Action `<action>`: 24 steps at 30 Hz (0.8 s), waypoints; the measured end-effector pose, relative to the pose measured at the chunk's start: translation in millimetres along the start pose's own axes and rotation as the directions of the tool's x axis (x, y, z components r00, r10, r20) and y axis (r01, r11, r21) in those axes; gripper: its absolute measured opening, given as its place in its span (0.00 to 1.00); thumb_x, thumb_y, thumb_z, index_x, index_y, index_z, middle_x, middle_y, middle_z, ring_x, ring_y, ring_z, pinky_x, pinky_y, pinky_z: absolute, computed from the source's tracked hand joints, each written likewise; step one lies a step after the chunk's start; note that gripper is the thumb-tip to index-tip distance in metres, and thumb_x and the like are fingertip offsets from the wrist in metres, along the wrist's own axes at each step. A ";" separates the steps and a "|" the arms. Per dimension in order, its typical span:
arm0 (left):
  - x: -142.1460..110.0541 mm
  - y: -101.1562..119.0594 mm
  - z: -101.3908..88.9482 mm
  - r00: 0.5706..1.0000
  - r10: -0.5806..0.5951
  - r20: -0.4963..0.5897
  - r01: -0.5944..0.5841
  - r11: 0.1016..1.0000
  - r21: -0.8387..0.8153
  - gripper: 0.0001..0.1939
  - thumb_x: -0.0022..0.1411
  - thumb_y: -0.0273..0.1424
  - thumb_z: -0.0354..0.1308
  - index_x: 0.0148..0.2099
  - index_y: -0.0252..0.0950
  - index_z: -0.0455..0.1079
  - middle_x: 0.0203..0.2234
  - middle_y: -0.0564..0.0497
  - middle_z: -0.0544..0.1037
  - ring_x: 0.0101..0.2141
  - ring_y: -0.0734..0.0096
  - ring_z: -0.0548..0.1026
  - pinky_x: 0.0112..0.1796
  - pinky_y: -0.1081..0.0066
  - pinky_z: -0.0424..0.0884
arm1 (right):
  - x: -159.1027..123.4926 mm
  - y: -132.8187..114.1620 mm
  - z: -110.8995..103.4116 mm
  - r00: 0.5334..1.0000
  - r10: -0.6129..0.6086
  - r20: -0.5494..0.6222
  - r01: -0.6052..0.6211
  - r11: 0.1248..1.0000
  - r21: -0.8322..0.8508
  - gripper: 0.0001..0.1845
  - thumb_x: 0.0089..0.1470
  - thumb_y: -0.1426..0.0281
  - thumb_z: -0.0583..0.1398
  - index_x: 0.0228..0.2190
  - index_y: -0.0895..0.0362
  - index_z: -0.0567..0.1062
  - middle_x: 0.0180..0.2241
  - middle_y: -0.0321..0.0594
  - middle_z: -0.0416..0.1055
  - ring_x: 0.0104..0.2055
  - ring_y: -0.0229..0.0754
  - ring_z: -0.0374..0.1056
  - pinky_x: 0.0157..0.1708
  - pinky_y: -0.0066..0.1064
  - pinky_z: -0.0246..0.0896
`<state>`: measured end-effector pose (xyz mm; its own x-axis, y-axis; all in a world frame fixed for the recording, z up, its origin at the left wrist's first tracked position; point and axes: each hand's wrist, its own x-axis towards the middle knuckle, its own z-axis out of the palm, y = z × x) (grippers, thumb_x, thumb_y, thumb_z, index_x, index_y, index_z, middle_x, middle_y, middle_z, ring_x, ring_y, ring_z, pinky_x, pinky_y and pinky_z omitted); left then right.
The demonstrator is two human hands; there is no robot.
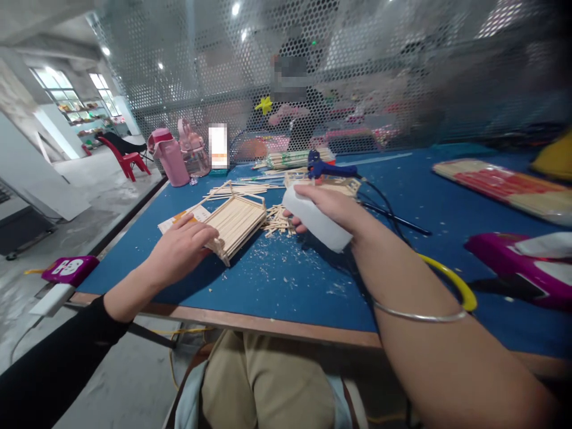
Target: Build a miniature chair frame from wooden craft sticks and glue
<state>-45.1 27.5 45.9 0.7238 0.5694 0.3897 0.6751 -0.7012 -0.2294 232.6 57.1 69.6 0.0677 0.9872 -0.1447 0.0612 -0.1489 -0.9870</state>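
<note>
A small model built from wooden sticks [236, 225] sits tilted on the blue table, with a slatted flat surface and short posts. My left hand [185, 244] grips its near left corner, fingers curled around the edge. To the right, my right hand [333, 208] is closed on a folded white tissue [318, 221], held above the table. Short cut sticks [277, 221] lie in a pile between the model and that hand. Just beyond my right hand is a blue glue gun [333, 169], by a second stick structure [344, 186]. A printed card [196, 214] lies partly under my left hand.
Long loose sticks [245, 189] lie behind the model. At right are a bagged stick pack [500, 185], a purple tissue packet [527, 268] and a yellow curved piece [456, 283]. A pink bottle [168, 156] stands back left, before a perforated metal screen [379, 77].
</note>
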 end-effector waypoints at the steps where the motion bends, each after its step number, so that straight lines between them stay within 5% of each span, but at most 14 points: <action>1: -0.2 -2.4 1.2 1.000 -0.010 -0.022 0.011 1.000 0.016 0.10 0.56 0.24 0.51 0.41 0.37 0.67 0.34 0.48 0.78 0.37 0.64 0.76 0.48 0.57 0.67 | -1.0 0.8 -1.2 0.997 0.049 0.061 -0.049 0.999 0.001 0.16 0.49 0.59 0.57 0.29 0.59 0.74 0.21 0.46 0.72 0.18 0.40 0.65 0.13 0.31 0.64; 5: -8.2 -13.0 2.5 0.995 -0.079 -0.065 0.083 0.995 0.061 0.07 0.56 0.26 0.52 0.39 0.38 0.66 0.32 0.47 0.77 0.36 0.61 0.75 0.38 0.63 0.71 | -5.7 7.8 -1.3 0.929 0.210 0.304 -0.206 0.977 -0.048 0.14 0.44 0.59 0.60 0.25 0.58 0.75 0.22 0.49 0.74 0.19 0.43 0.67 0.13 0.32 0.64; 9: -14.2 -17.0 0.4 0.994 -0.096 -0.061 0.098 0.995 0.033 0.07 0.57 0.26 0.52 0.40 0.37 0.66 0.33 0.46 0.77 0.37 0.60 0.75 0.38 0.62 0.71 | -2.4 14.3 6.7 0.875 0.210 0.436 -0.206 0.977 -0.055 0.13 0.44 0.60 0.60 0.27 0.58 0.74 0.25 0.49 0.76 0.20 0.42 0.67 0.12 0.30 0.62; 11: -14.4 -17.1 -2.4 0.991 -0.114 -0.072 0.116 0.993 0.016 0.07 0.57 0.26 0.53 0.40 0.37 0.66 0.33 0.46 0.77 0.36 0.60 0.75 0.37 0.63 0.70 | 4.5 13.3 13.8 0.897 0.133 0.421 -0.162 0.986 0.032 0.14 0.48 0.59 0.57 0.28 0.58 0.73 0.28 0.49 0.76 0.21 0.40 0.67 0.13 0.28 0.61; 15: -14.0 -18.7 -8.7 0.985 -0.148 -0.085 0.149 0.989 0.008 0.06 0.57 0.26 0.54 0.39 0.37 0.66 0.31 0.47 0.77 0.34 0.61 0.75 0.35 0.65 0.70 | 23.3 8.5 36.1 0.979 0.037 0.199 -0.061 0.992 0.112 0.14 0.50 0.59 0.54 0.27 0.57 0.70 0.23 0.45 0.73 0.19 0.39 0.65 0.13 0.28 0.58; 19: -15.5 -23.1 -9.5 0.982 -0.154 -0.108 0.157 0.987 0.026 0.05 0.57 0.26 0.54 0.39 0.37 0.65 0.31 0.48 0.77 0.34 0.62 0.76 0.35 0.67 0.70 | 33.4 11.0 54.6 0.992 0.034 0.118 -0.028 0.998 -0.053 0.11 0.52 0.61 0.53 0.29 0.55 0.68 0.20 0.40 0.69 0.17 0.39 0.63 0.12 0.27 0.53; 24: -11.0 -23.0 -6.2 0.990 -0.122 -0.074 0.126 0.990 0.059 0.06 0.57 0.25 0.54 0.39 0.35 0.66 0.32 0.46 0.78 0.35 0.61 0.76 0.36 0.65 0.70 | 28.4 8.0 42.9 0.979 0.091 0.180 -0.033 0.953 -0.300 0.04 0.54 0.69 0.51 0.32 0.54 0.64 0.19 0.35 0.66 0.17 0.37 0.61 0.12 0.25 0.51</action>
<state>-69.5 34.7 52.5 0.6238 0.6169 0.4799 0.7681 -0.5974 -0.2304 192.3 86.5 54.5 -0.1078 0.9637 -0.2441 0.3546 -0.1921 -0.9151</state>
